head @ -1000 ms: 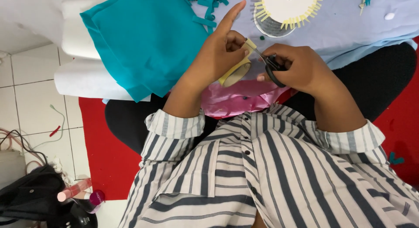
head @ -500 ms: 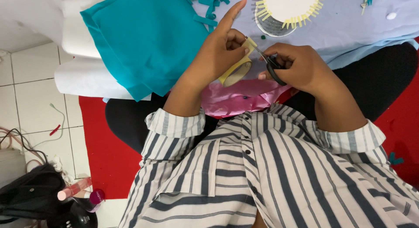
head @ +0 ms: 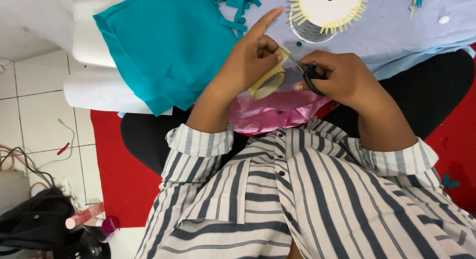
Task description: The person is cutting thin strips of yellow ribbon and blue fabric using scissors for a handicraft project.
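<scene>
Barely shifted, hands work above pale-blue cloth [head: 396,35], red floor [head: 114,174].

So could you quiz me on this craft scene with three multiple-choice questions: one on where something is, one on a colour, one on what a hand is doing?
1. Where is the pink cloth?
A. On the person's lap, below the hands
B. On the white floor tiles
C. Draped over the black bag

2. What colour is the large folded cloth left of the hands?
A. Orange
B. Teal
C. Brown

3. What is the right hand doing?
A. Resting open and empty
B. Gripping small scissors
C. Holding a bottle

Answers:
1 A: the cloth lies between the striped shirt and the hands.
2 B: it is plainly teal.
3 B: its fingers close on the black handles, blades at the yellow tape roll held by the left hand.
</scene>
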